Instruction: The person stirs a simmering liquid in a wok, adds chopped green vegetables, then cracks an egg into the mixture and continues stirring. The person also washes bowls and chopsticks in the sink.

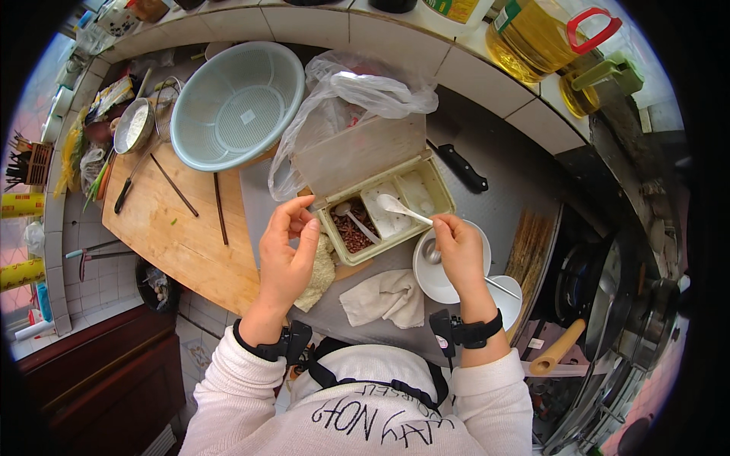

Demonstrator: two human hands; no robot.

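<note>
My right hand grips the handle of a white spoon, whose bowl is over the white, salt-like contents of the middle compartment of a seasoning box. The box's lid stands raised at the back. Another spoon lies on dark reddish peppercorn-like spices in the left compartment. More white seasoning is in the right one. Beside the box's left end, my left hand has its fingers curled apart and holds nothing. Below my right hand, a white bowl contains a metal ladle or large spoon.
A black-handled knife lies behind the box. A blue plastic colander and chopsticks are on the wooden board. Cloths lie in front. A wok with a wooden handle is at right, oil jugs on the ledge.
</note>
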